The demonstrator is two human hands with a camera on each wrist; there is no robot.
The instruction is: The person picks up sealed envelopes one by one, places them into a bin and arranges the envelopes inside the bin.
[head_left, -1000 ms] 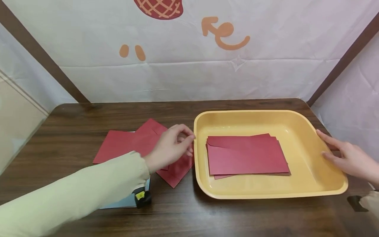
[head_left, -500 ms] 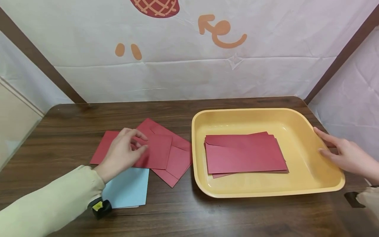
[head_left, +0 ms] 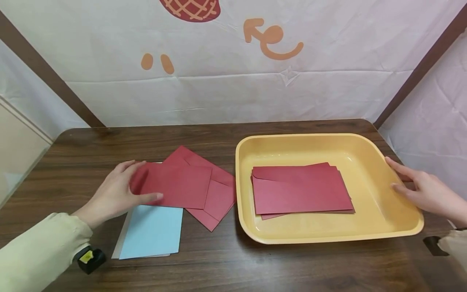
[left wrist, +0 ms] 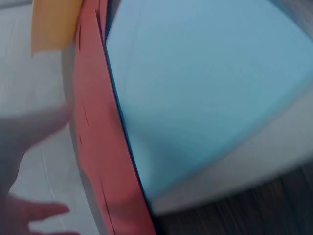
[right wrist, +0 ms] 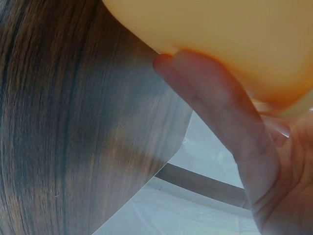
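Note:
My left hand [head_left: 114,194] reaches over the left end of a red envelope [head_left: 182,184], thumb and fingers spread apart. In the left wrist view, thumb and fingers [left wrist: 44,210] stand apart with nothing between them. That envelope overlaps a slanted red envelope [head_left: 220,198] and the top of a light blue card [head_left: 155,232]. My right hand [head_left: 432,192] grips the right rim of a yellow plastic tray [head_left: 377,202], thumb over the inside. In the right wrist view, its fingers [right wrist: 215,93] lie against the tray's outer underside. Inside the tray lie several stacked red envelopes [head_left: 300,190].
Whitish paper [head_left: 118,245] shows from under the blue card. Everything stands on a dark wood-grain table [head_left: 226,267]. A pale printed cloth [head_left: 219,97] hangs behind the back edge. The tray's left wall is close beside the slanted envelope.
My left hand has drawn back leftward from the tray's left rim to the envelope's left end, and its fingers have spread. The blue card has come into view. My right hand keeps its grip.

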